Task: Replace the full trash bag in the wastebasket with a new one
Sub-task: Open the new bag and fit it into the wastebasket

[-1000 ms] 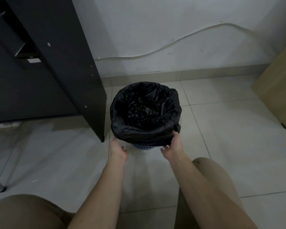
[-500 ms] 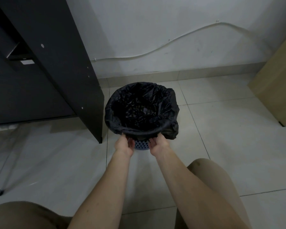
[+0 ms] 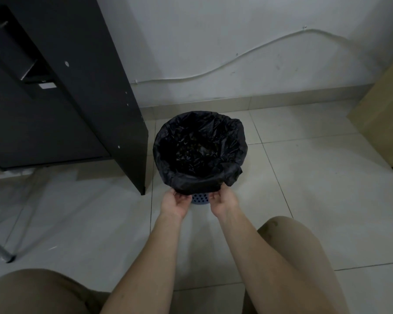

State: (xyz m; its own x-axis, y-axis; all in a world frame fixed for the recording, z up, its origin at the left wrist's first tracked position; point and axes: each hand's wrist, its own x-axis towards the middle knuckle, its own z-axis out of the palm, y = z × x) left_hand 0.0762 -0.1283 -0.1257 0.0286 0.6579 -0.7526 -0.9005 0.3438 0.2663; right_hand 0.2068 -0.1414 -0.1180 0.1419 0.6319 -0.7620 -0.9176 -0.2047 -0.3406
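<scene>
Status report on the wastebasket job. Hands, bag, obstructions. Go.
Left hand and right hand both grip the folded-over bag edge, near side. Black trash bag lines the blue wastebasket. Dark desk panel close alongside, not blocking.

We see a black desk panel [image 3: 82,87] at upper left, a white cable [image 3: 236,56] along the wall, a wooden cabinet [image 3: 386,114] at right.
</scene>
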